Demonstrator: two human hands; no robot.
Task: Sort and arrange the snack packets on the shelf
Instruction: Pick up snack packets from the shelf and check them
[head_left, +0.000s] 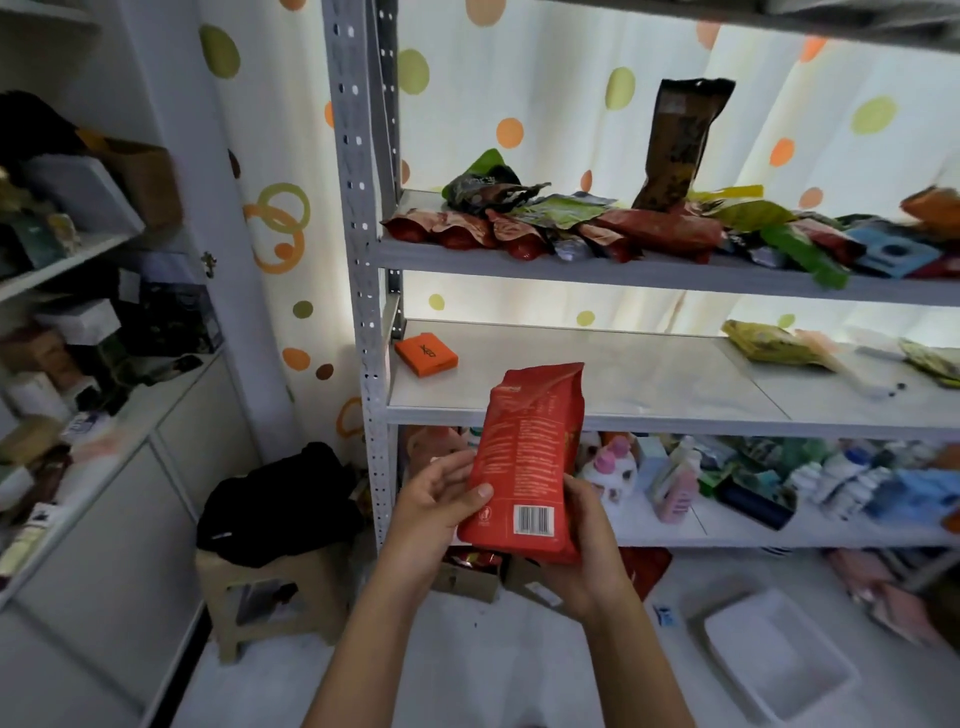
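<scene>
— What have you got there?
— A red packet (524, 457), upright, barcode side facing me, below the middle shelf (597, 410).
— And the rest?
— A jumbled pile (571, 226) lies on the upper shelf (519, 262); one dark packet (680, 145) stands upright.

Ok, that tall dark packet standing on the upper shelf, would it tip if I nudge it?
Probably. The dark packet stands tall and narrow, leaning slightly, its base among loose packets, so a nudge may topple it. It looks like soft film, likely crinkly and floppy near the top.
</scene>
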